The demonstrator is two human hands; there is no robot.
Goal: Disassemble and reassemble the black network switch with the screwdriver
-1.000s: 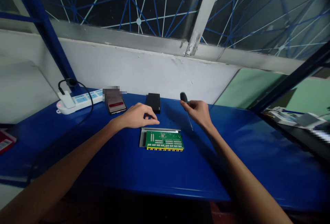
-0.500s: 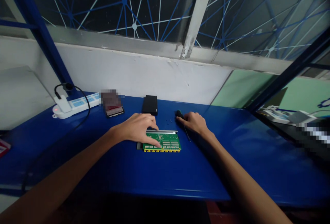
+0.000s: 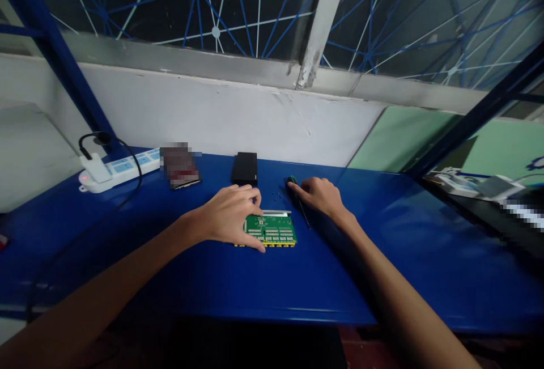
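Note:
A green circuit board (image 3: 274, 229) lies in a grey metal tray (image 3: 276, 212) on the blue table (image 3: 297, 278). My left hand (image 3: 232, 216) covers the board's left end, thumb at the near edge and fingers curled over the far edge, gripping it. My right hand (image 3: 318, 194) rests on the table to the right of the board, laid over a screwdriver (image 3: 298, 199) whose dark handle sticks out past the fingers and whose shaft lies on the table. Tiny screws (image 3: 276, 193) lie just behind the tray.
A black box (image 3: 245, 168) stands behind the board near the white wall. A blurred dark item (image 3: 181, 165) and a white power strip (image 3: 114, 169) with a plugged cable lie at the back left. Papers and gear (image 3: 476, 185) sit at the far right.
My right hand has lowered the screwdriver from the air onto the table. My left hand has moved from behind the tray onto the board's left end and closed on it.

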